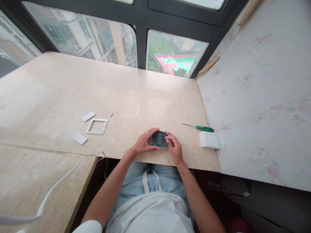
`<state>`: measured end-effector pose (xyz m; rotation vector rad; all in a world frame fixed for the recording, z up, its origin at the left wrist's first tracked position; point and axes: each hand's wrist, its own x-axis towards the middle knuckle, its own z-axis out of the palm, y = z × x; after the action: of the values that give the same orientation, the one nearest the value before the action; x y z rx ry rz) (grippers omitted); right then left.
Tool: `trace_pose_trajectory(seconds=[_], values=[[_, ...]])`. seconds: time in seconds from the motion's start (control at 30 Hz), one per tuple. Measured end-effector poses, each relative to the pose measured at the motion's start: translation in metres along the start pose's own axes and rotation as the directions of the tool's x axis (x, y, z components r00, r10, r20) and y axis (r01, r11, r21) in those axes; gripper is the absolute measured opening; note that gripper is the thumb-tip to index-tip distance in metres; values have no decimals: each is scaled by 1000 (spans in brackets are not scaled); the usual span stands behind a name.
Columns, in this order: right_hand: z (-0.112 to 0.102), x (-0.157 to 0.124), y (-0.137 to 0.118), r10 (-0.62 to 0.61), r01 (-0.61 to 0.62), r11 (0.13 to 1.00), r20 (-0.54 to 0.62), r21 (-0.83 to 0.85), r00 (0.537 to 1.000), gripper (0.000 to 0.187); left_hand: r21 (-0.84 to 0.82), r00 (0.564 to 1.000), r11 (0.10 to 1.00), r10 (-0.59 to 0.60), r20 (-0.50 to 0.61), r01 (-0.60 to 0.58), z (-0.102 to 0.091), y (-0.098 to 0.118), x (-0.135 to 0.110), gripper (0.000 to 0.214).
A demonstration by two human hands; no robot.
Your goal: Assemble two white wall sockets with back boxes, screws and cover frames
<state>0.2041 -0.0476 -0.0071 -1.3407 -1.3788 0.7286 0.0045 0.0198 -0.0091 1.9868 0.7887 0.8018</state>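
A wall switch base (159, 139), square with a dark inside and a pale rim, lies at the sill's front edge. My left hand (143, 141) grips it from the left, thumb along the near edge and fingers at the far edge. At its right side, the fingertips of my right hand (173, 145) are pinched together over the dark inside. Whatever they hold is too small to make out. To the left lie a white square frame (104, 126) and two white rocker covers, one behind (88, 116) and one in front (80, 138).
A screwdriver (205, 128) with a green handle lies at the right, behind a white wall socket (209, 140) by the papered wall. A tiny dark piece (112, 115) rests beyond the frame. A white cable (65, 176) crosses the lower left. Windows border the sill's far side.
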Motion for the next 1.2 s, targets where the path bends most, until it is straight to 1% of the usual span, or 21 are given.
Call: trace_pose_trajectory(seconds=[0.27,0.37,0.5,0.6,0.7,0.83,0.93,1.1,1.2], values=[[0,1,1,11,-11,1000,14,14,1000,17,-123,999,992,2,-41,-7,1,3,0,87],[1,1,2,11,-11,1000,10,16,1000,17,-128,1000,992,-6,-29,2,1,3,1,86],[1,1,2,2,-2,1000,7,19,1000,17,-175,1000,984,-25,-19,21,1,2,2,88],[1,1,2,-5,5,1000,11,19,1000,16,-194,1000,981,-20,-19,16,2,2,3,90],[0,1,2,-4,4,1000,10,17,1000,16,-175,1000,985,-4,-26,-1,2,1,3,90],[1,2,2,11,-11,1000,5,27,1000,16,-92,999,995,27,-26,-29,1,2,4,88],[0,2,2,36,-36,998,1,46,999,17,-44,999,999,28,-15,-29,1,2,4,87],[0,1,1,66,-66,994,1,85,998,18,7,1000,1000,14,-2,-14,2,2,3,94],[0,-1,1,78,-75,990,-23,122,997,18,22,1000,1000,13,-3,-13,2,4,4,98]])
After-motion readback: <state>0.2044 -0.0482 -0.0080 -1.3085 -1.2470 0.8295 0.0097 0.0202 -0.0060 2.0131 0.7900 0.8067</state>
